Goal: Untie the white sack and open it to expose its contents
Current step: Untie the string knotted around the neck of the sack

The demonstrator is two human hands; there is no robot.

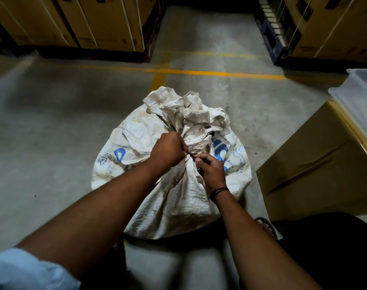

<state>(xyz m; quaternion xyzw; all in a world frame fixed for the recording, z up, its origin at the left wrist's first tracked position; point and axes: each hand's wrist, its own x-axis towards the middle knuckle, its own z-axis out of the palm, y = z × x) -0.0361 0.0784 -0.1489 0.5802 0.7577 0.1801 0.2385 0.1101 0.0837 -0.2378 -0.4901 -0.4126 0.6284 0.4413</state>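
While both hands pinch at the dark tie [191, 155] cinching the neck of the white sack [170, 164], the knot itself is mostly hidden between the fingers, so how tight it is cannot be told. The left hand [168, 152] is clenched around the gathered cloth and the tie just at the neck; the right hand [210, 169], touching it from the other side, grips the tie's end with fingertips. The sack stands on the floor [52, 114] directly beneath the hands, its bunched mouth rising beyond them.

A pull on the wrong strand would likely jam the knot tighter. The woven cloth looks worn and frayed at the mouth, so a hard yank may tear it rather than free it. If the neck springs open suddenly, the full sack could slump toward the cardboard box [316, 170] off to the right hand's side and spill.
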